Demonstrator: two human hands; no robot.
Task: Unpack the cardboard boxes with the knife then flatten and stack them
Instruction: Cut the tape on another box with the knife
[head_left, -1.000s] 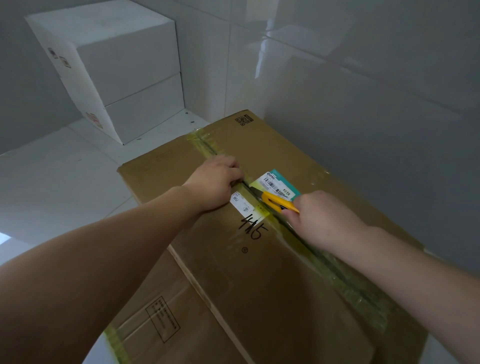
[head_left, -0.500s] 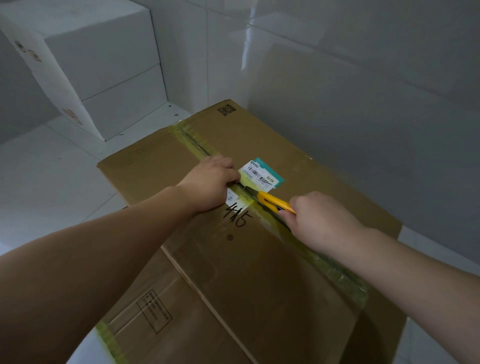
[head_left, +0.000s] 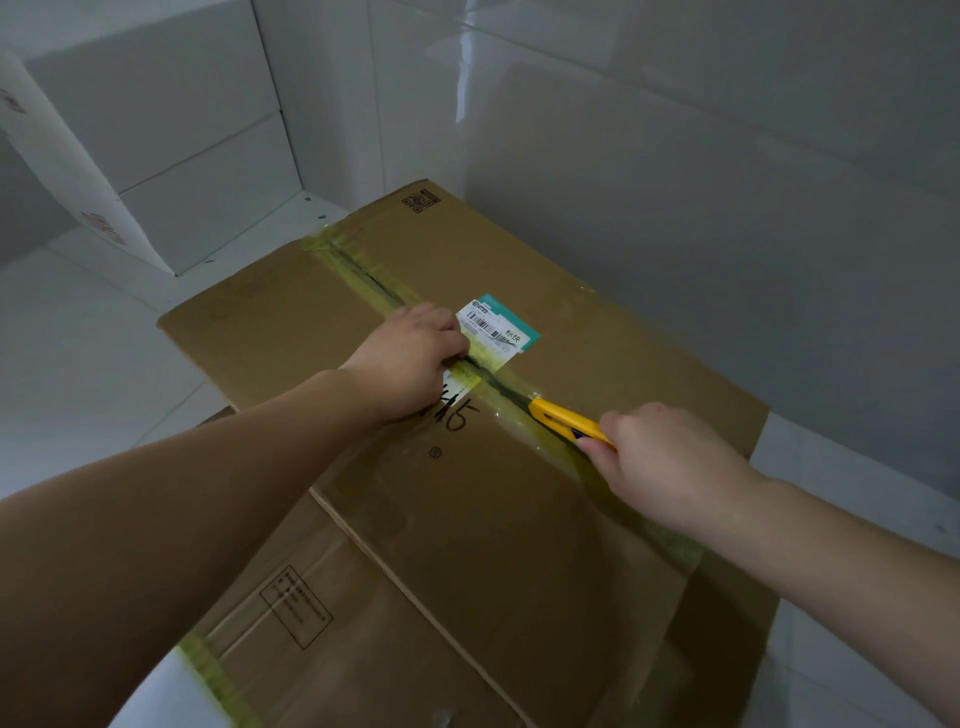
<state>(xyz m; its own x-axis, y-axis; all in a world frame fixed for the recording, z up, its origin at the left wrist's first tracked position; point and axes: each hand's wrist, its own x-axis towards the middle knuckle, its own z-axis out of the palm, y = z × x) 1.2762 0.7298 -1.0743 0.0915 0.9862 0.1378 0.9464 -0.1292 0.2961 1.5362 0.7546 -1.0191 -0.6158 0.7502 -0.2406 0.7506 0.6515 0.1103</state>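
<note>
Your right hand (head_left: 670, 462) grips the yellow utility knife (head_left: 563, 418), set in the taped seam (head_left: 363, 270) of the brown cardboard box (head_left: 467, 519). The box lies at centre view, its seam running from 11 to 5 o'clock. Your left hand (head_left: 410, 358) sits curled on that seam at 10 o'clock of the blade; its fingertips are hidden, so its grasp is undetermined. Hazard: a slip up the seam would likely reach those knuckles. A deep blade may score the contents.

- Right hand (head_left: 670, 462) grips a yellow knife (head_left: 563, 418), its tip in the taped seam (head_left: 363, 270) of the cardboard box (head_left: 493, 519).
- Left hand (head_left: 410, 358) hooks its fingers into the seam, beside the label (head_left: 496, 327).
</note>
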